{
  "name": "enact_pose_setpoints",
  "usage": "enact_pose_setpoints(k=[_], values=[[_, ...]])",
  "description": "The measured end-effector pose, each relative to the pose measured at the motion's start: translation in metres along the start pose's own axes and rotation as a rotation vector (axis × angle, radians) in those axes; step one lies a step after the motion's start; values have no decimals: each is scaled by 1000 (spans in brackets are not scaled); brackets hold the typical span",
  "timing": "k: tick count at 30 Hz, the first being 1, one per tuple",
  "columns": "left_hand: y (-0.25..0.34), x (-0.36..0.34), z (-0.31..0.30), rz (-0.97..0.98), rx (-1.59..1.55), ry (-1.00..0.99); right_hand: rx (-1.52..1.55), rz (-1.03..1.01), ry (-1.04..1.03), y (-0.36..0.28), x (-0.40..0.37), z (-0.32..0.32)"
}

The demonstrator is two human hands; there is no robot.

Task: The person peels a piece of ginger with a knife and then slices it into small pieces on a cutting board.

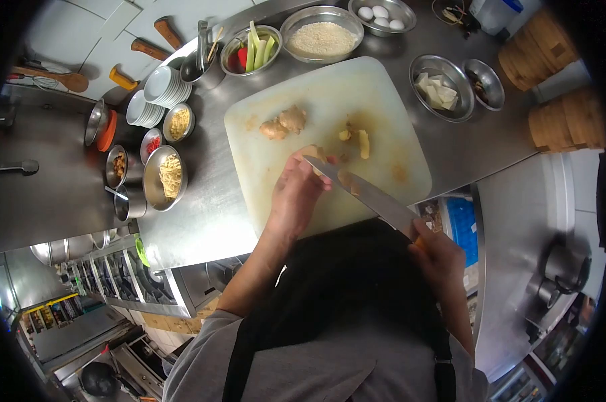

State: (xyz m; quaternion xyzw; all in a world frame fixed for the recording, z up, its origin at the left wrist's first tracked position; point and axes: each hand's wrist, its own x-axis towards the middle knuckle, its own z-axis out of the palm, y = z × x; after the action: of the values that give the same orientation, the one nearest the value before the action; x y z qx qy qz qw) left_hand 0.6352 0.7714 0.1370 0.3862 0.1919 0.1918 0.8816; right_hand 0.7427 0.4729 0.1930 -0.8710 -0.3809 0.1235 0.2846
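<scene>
My left hand (pixel 297 187) is closed around a piece of ginger (pixel 314 153), held over the near half of a white cutting board (pixel 263 161). In my right hand (pixel 438 254) is the orange handle of a kitchen knife (pixel 376 201). The blade slants up and left, its tip overlapping the fingers and the ginger in my left hand. Farther back on the board lies a knobby ginger root (pixel 284 123). Yellowish ginger peelings (pixel 364 144) rest right of it, on a brown wet stain.
Along the back stand bowls of celery and red pepper (pixel 251 50), pale crumbs (pixel 323 40) and eggs (pixel 381 13). A bowl of white slices (pixel 437 90) and bamboo steamers (pixel 537 50) are at right. Noodles (pixel 170 177) and stacked white dishes (pixel 164 86) stand left.
</scene>
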Motion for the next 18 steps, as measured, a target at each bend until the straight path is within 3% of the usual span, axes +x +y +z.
enact_pose_setpoints(k=[18], values=[[-9, -11, -1, -60, 102, -13, 164, -16, 81, 5, 26, 17]])
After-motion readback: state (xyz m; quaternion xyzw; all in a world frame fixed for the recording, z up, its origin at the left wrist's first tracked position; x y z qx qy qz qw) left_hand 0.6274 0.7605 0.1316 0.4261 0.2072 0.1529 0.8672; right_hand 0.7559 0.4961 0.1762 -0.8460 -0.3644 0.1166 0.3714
